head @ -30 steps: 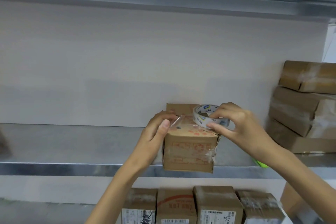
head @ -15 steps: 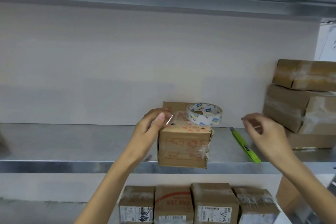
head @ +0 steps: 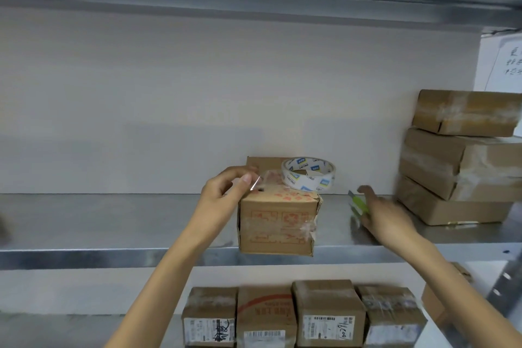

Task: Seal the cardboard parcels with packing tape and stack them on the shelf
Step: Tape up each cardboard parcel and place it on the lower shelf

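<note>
One head-worn view — close, facing forward and slightly down at the metal shelf (head: 84,223).

brown box (head: 276,223) with faded red printing, white tape roll (head: 308,174) with blue labels, lime-green cutter (head: 359,202), grey metal shelf (head: 113,223), brown stacked boxes (head: 463,155).

My right hand (head: 387,213) is off the tape roll (head: 308,174), which now sits alone on top of the parcel (head: 278,220). The hand has moved right of the parcel and now reaches the green cutter (head: 358,202) on the shelf, its fingers blurred over the handle.
</note>
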